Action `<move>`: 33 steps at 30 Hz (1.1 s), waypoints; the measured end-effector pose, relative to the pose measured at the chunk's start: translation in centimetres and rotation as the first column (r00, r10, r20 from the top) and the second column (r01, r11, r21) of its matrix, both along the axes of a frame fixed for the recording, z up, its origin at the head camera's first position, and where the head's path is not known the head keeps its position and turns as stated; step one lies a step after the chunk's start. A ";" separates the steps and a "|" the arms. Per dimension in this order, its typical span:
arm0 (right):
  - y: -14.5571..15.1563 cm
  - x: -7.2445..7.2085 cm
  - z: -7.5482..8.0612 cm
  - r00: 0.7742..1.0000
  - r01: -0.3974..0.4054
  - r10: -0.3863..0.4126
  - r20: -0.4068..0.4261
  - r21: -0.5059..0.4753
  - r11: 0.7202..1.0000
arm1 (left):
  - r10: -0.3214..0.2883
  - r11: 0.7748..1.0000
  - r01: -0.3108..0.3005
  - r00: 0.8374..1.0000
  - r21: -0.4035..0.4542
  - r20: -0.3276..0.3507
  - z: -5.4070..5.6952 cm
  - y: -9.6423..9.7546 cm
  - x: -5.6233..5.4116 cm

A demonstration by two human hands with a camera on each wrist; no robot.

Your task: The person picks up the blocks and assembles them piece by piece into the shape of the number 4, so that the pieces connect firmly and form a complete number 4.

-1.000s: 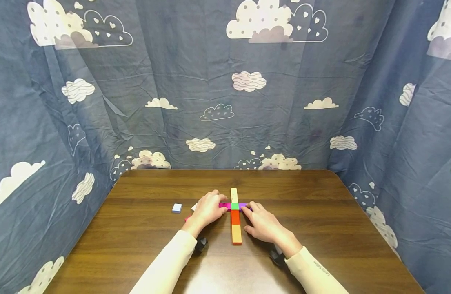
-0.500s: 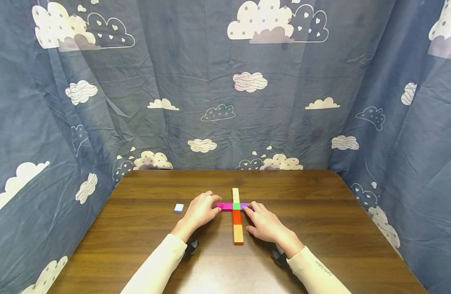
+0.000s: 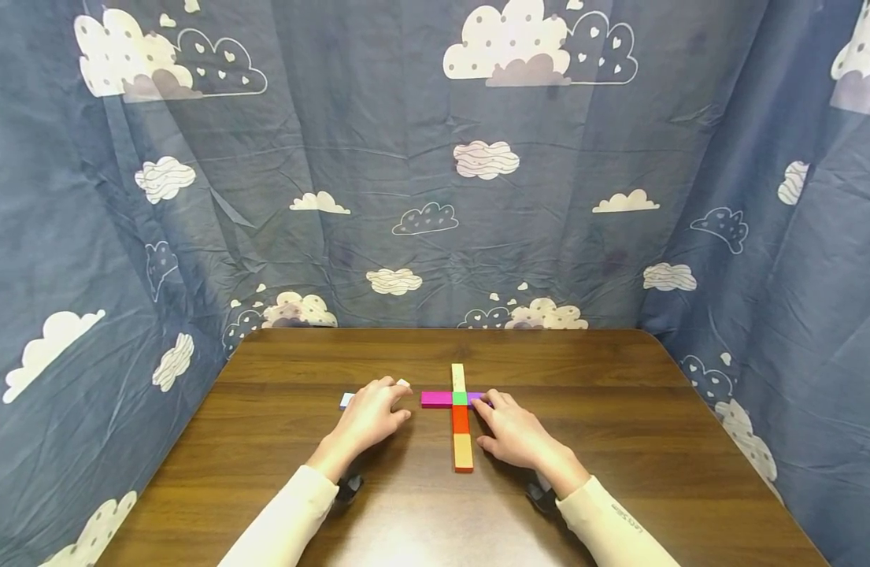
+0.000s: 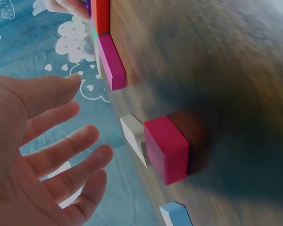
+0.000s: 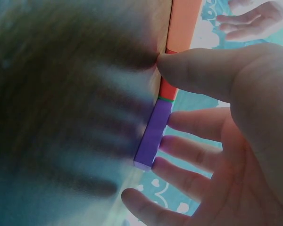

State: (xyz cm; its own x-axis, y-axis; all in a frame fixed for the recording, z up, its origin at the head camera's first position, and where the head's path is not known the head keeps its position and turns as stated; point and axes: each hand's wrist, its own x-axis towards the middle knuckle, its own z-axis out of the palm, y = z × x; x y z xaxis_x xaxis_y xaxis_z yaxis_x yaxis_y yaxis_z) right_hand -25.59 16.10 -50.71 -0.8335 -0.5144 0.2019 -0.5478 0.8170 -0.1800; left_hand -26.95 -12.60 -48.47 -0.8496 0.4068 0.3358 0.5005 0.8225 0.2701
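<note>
Flat blocks form a cross on the table in the head view. A cream block (image 3: 458, 376) is at the far end, a green piece (image 3: 460, 398) at the centre, then a red block (image 3: 460, 419) and an orange block (image 3: 463, 453) nearer. A magenta block (image 3: 437, 400) makes the left arm, a purple block (image 5: 153, 134) the right. My left hand (image 3: 369, 413) hovers left of the magenta block, fingers loosely spread, holding nothing. Below it in the left wrist view lie a crimson block (image 4: 167, 148) and a white block (image 4: 135, 136). My right hand (image 3: 516, 433) rests fingertips on the purple block.
A light blue block (image 4: 175, 214) lies left of the crimson one, partly behind my left hand in the head view. The brown wooden table (image 3: 619, 441) ends at a blue cloud-patterned curtain (image 3: 420, 260).
My left hand has let go of the magenta block's left end and moved left, toward the loose blocks. My right hand stays at the purple block.
</note>
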 end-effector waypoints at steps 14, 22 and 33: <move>0.0 0.0 -0.1 1.000 -0.005 0.005 -0.002 -0.013 1.000 | 0.021 0.999 -0.021 0.999 -0.024 -0.033 -1.2 -2.2 1.2; 0.1 0.0 0.0 1.000 -0.003 0.003 -0.008 -0.010 1.000 | 0.057 0.998 -0.057 0.998 0.014 -0.008 -1.7 -3.0 1.9; 0.0 0.1 -0.1 1.000 -0.007 0.007 -0.004 -0.022 1.000 | 0.060 0.992 -0.068 0.996 0.111 0.069 -2.8 -4.3 1.7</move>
State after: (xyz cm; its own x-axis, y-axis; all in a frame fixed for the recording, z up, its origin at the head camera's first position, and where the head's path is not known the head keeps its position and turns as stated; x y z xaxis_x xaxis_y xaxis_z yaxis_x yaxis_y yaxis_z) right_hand -25.46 16.12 -50.77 -0.8293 -0.5152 0.2161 -0.5538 0.8093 -0.1959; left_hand -25.20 -16.87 -51.31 -0.8943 0.3133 0.3194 0.4260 0.8146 0.3937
